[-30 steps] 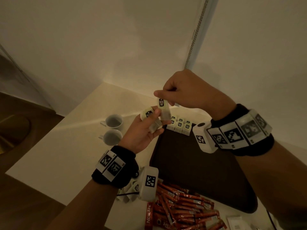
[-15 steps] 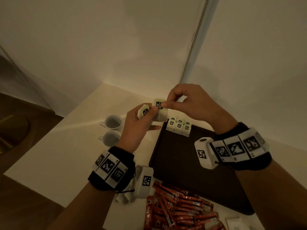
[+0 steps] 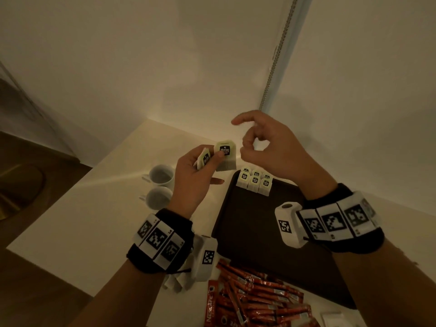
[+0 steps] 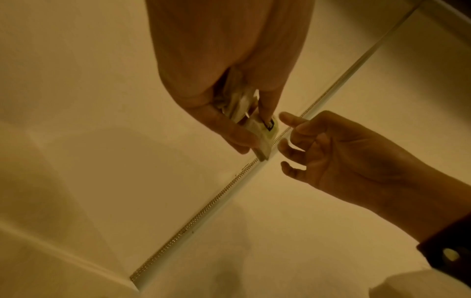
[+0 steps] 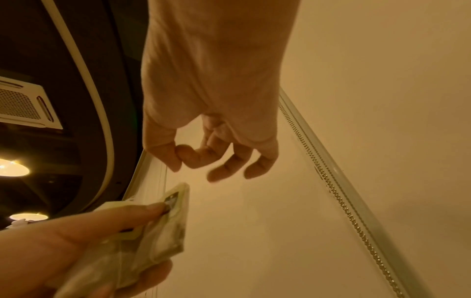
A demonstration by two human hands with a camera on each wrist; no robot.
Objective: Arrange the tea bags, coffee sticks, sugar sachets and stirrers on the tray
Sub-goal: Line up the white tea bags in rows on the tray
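My left hand [image 3: 211, 161] is raised over the table's far side and grips a small stack of pale green tea bags [image 3: 225, 156], thumb pressed on the front bag's black label. In the left wrist view the tea bags [image 4: 265, 133] stick out between thumb and fingers. My right hand [image 3: 253, 142] hovers just right of them with its fingers loosely curled, thumb meeting a fingertip, holding nothing. It does not touch the bags. Several more tea bags [image 3: 254, 182] stand in two rows at the far left corner of the dark tray [image 3: 259, 232].
Two white cups [image 3: 160, 185] stand left of the tray. A pile of red coffee sticks [image 3: 257, 300] lies at the table's near edge, with a white sachet [image 3: 332, 319] to its right and pale packets [image 3: 177, 282] under my left wrist. Walls stand close behind.
My right hand brought a tea bag to the stack in my left hand, let go of it and drew back to the right. My left hand still holds the stack.
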